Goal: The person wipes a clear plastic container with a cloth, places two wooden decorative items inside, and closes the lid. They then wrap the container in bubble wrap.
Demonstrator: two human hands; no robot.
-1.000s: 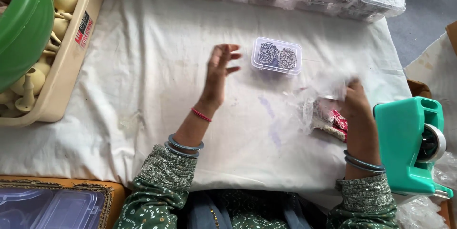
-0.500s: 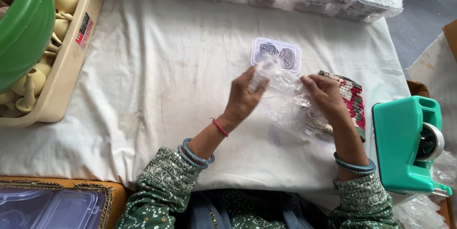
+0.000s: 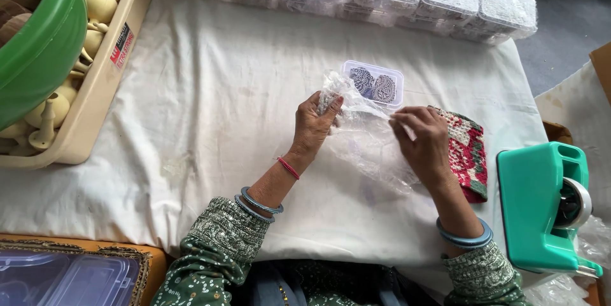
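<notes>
Both the left hand and right hand grip a bubble wrap sheet above the cloth-covered table, beside a teal tape dispenser.

Teal tape dispenser, green basin

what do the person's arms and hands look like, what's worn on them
Both arms wear dark green sleeves with a pale dotted pattern, pushed up. The left hand side has two blue-grey bangles and a thin red thread at the wrist; the right hand side has blue-grey bangles. Both hands are bare, ungloved.
</notes>
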